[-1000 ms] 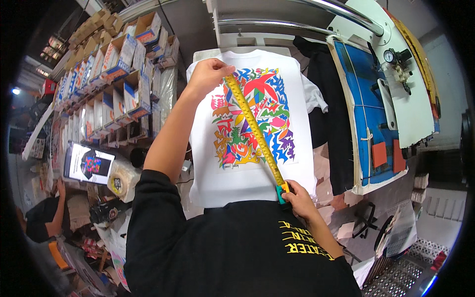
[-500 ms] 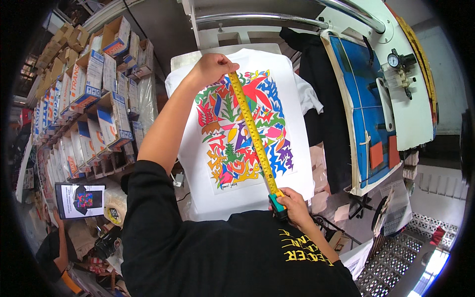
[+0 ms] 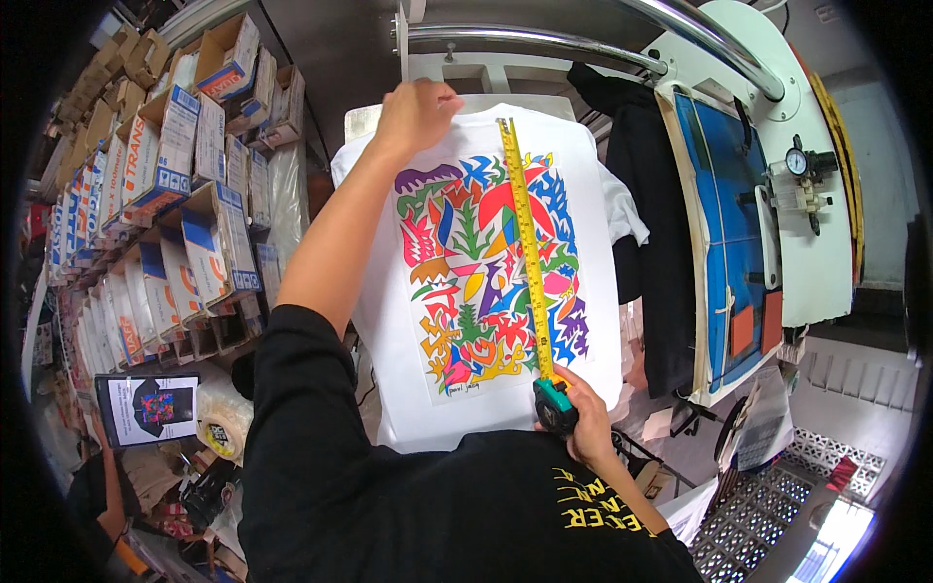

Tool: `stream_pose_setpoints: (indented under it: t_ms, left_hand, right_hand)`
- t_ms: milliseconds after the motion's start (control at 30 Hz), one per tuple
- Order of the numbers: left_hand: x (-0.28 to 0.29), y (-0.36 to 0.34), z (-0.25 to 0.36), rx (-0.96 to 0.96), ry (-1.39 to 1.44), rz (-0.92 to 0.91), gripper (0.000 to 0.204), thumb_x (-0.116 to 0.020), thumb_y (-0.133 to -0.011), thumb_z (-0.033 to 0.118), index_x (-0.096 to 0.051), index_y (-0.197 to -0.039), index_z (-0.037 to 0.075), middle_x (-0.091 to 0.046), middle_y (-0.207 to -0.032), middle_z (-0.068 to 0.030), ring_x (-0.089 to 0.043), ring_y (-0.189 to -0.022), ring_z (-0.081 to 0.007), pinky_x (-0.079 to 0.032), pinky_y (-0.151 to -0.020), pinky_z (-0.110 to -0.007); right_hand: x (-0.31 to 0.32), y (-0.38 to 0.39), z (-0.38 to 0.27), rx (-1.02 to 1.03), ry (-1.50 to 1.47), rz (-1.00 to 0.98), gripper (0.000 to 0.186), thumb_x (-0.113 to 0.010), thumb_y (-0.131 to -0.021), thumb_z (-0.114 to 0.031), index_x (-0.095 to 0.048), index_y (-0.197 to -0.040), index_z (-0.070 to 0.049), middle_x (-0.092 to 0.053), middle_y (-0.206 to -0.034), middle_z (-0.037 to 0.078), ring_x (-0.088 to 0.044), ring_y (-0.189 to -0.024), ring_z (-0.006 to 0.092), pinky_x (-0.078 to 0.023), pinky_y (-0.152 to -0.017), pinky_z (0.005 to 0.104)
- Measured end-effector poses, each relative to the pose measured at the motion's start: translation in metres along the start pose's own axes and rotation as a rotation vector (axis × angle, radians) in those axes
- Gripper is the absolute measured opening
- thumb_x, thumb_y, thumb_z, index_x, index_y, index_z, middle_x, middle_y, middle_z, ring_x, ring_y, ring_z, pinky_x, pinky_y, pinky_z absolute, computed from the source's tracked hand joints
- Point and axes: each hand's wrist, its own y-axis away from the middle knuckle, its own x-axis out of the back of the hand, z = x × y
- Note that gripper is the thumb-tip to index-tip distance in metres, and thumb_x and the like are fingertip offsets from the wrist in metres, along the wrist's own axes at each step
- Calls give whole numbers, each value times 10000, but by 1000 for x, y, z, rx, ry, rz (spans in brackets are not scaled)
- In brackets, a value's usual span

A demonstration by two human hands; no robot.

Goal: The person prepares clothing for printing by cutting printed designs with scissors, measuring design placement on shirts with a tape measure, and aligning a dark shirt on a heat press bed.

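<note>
A white T-shirt (image 3: pixel 394 384) lies spread over a pale platform, with a multicoloured leaf-and-shape print (image 3: pixel 476 291) on it. Faint straight edges border the print. My right hand (image 3: pixel 590 428) grips the green and black case of a tape measure (image 3: pixel 554 400) at the shirt's lower edge. Its yellow blade runs out across the print, and the free end rests near the shirt's top. Over the shirt's upper left, my left hand (image 3: pixel 418 119) is closed with curled fingers, apart from the blade; I see nothing in it.
Boxes of rolls (image 3: pixel 165 160) fill the left side. A tablet (image 3: pixel 148 408) displays a printed black shirt, beside a tape roll (image 3: pixel 224 432). To the right are black cloth (image 3: pixel 659 243), a blue framed screen (image 3: pixel 724 233) and a machine with a gauge (image 3: pixel 797 163). Metal bars cross the top.
My left hand has let go of the blade's end and moved slightly up and left. The blade has swung right and stands more upright across the print. My right hand still holds the case.
</note>
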Motion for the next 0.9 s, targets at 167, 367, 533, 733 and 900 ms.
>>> stream_pose_setpoints:
  t_ms: [167, 367, 533, 733, 900]
  left_hand:
    - [-7, 4, -38, -24, -184, -47, 154, -689, -856, 206, -757, -936, 94, -704, -954, -148, -683, -896, -343, -530, -807, -437]
    - [-11, 3, -47, -22, -76, -10, 129, -711, -846, 162, -755, -937, 82, -699, -977, -119, -659, -959, -314, -520, -838, -413]
    - [-4, 11, -46, -35, 22, 94, 180, -712, -833, 115, -727, -1000, 50, -689, -1038, -141, -649, -1000, -314, -503, -887, -409]
    - [27, 79, -11, -121, 56, 262, 207, -701, -830, 87, -687, -1025, 17, -676, -1066, -155, -628, -1043, -338, -480, -932, -403]
    - [20, 141, 22, -77, 127, 224, 172, -693, -848, 57, -677, -1009, 1, -688, -982, -143, -659, -916, -270, -511, -825, -345]
  right_hand:
    - [-12, -16, -10, -57, -30, 11, 445, -406, -1034, -221, -490, -1401, 16, -604, -1189, 175, -665, -874, 206, -634, -649, 359]
    - [-18, -24, -11, -50, 20, 13, 427, -414, -1036, -215, -514, -1382, 15, -621, -1150, 166, -662, -842, 192, -627, -629, 335]
    - [-17, -27, -11, -75, 13, 16, 420, -417, -1033, -202, -519, -1374, 19, -620, -1147, 169, -659, -849, 192, -627, -635, 336]
    - [-20, -26, -13, -70, 50, 10, 404, -418, -1040, -192, -522, -1367, 20, -612, -1154, 167, -660, -881, 195, -632, -668, 337]
    - [-21, -22, -14, -29, 170, 37, 384, -413, -1047, -178, -527, -1367, 2, -601, -1166, 159, -656, -902, 193, -631, -689, 327]
